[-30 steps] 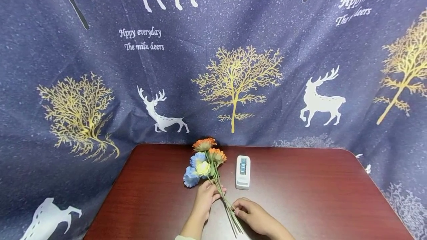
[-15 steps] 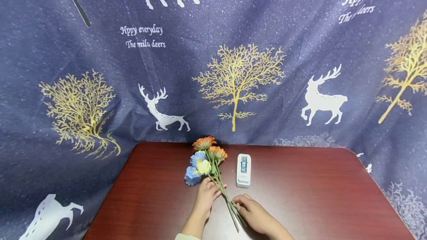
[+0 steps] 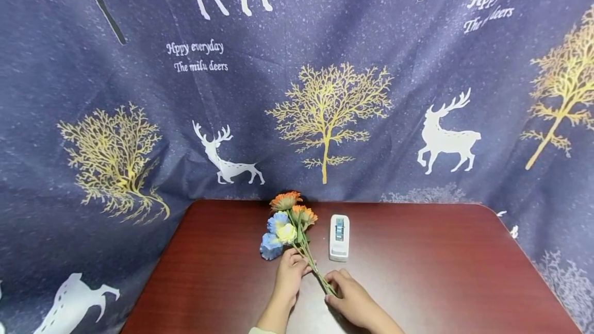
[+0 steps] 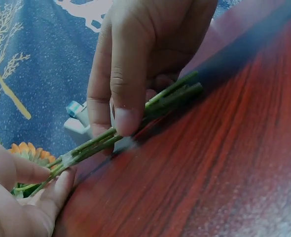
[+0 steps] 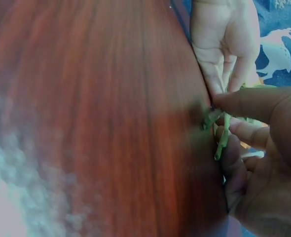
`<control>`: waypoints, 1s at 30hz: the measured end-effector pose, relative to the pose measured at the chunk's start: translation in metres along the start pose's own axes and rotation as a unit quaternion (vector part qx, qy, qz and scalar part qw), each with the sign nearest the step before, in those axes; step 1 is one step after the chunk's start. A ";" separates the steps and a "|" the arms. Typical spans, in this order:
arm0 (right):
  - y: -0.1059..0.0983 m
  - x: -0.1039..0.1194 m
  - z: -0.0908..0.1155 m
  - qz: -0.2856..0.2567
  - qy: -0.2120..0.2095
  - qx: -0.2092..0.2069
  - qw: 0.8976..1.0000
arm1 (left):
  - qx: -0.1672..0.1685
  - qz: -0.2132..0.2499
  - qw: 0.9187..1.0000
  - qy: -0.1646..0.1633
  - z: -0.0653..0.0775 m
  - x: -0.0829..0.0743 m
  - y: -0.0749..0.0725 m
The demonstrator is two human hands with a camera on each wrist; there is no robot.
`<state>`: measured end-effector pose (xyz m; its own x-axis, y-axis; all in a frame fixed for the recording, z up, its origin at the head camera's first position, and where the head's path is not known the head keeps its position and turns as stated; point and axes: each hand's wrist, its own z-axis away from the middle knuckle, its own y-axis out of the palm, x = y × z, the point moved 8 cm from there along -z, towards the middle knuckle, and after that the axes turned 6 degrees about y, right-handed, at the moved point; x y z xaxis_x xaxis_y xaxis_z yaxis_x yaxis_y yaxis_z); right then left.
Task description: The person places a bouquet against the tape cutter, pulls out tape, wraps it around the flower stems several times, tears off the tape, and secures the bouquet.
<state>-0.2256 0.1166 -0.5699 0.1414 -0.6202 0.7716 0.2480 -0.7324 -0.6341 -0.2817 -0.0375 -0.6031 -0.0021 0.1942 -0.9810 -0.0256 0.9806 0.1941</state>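
A bunch of artificial flowers (image 3: 286, 233), with orange, blue and pale yellow heads, lies slanting over the table in the head view. My left hand (image 3: 290, 274) pinches the green stems (image 4: 89, 148) just below the heads. Lower down, my right hand (image 3: 350, 298) pinches the same stems between thumb and fingers. Clear tape (image 4: 67, 159) shows around the stems between both hands in the left wrist view. The cut stem ends (image 5: 218, 150) stick out past the right fingers. Some flower heads are hidden behind the left hand in the left wrist view.
A white tape dispenser (image 3: 339, 238) with a blue roll stands right of the flowers. The reddish-brown table (image 3: 427, 262) has rounded far corners. Behind it hangs a blue cloth (image 3: 250, 102) printed with deer and trees.
The right hand has closed its grip nearer the stem ends and drawn the loose, spread stems together. The left hand keeps its hold, and the flower heads have shifted slightly right.
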 end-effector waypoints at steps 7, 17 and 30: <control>0.004 0.000 0.002 -0.017 0.003 0.013 1.000 | -0.010 -0.029 0.999 -0.020 0.001 0.002 -0.002; 0.002 0.000 0.000 0.014 0.003 0.008 1.000 | 0.028 -0.107 0.992 -0.057 0.004 -0.003 -0.004; -0.007 0.004 0.005 0.009 -0.021 0.022 0.999 | 0.071 -0.157 0.984 -0.042 0.019 -0.027 -0.009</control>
<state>-0.2225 0.1208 -0.5622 0.1864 -0.6206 0.7616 0.2865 -0.7072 -0.6464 -0.2623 -0.0513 -0.5788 0.0673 -0.1243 -0.9900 0.1285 0.9850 -0.1149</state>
